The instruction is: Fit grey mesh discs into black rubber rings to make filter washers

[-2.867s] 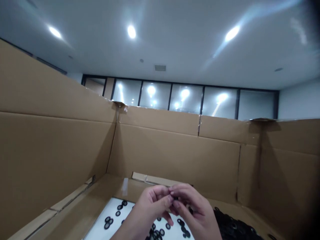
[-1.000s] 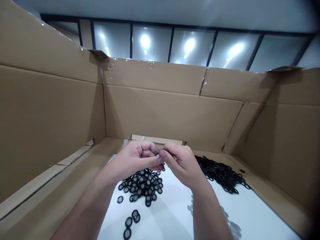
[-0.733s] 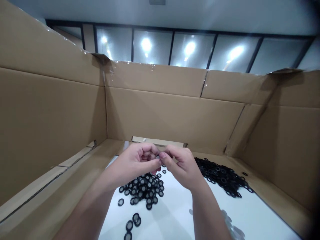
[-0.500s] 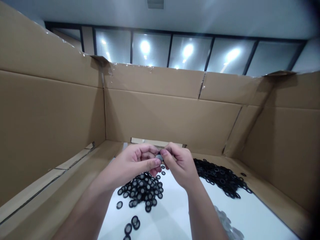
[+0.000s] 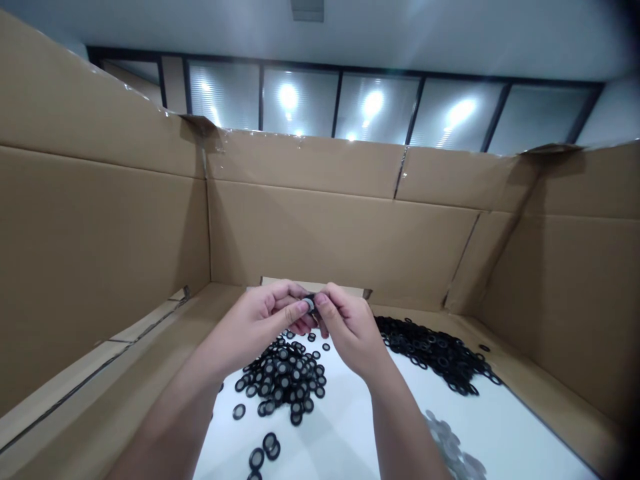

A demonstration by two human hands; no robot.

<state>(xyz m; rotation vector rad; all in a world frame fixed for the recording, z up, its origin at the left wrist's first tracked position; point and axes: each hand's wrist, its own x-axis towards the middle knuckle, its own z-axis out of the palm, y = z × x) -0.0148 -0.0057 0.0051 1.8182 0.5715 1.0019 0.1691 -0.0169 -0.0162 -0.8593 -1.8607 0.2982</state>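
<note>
Between my two hands is a small grey disc in a black ring. My left hand pinches it from the left, with the thumb on its face and the fingers curled behind. From the other side, my right hand grips its edge with thumb and forefinger. Below my hands lies a pile of black rings with grey discs in them. Off to the right, beyond my right hand, is a heap of black rings. Loose translucent grey discs lie beside my right forearm.
A white work surface lies under the piles. Tall cardboard walls stand at the back, left and right. A few ringed discs lie near the front edge, and a lone black ring lies by the right wall.
Both hands have shifted slightly left and up with the disc. The grey disc, earlier largely uncovered, now shows the black ring around its edge.
</note>
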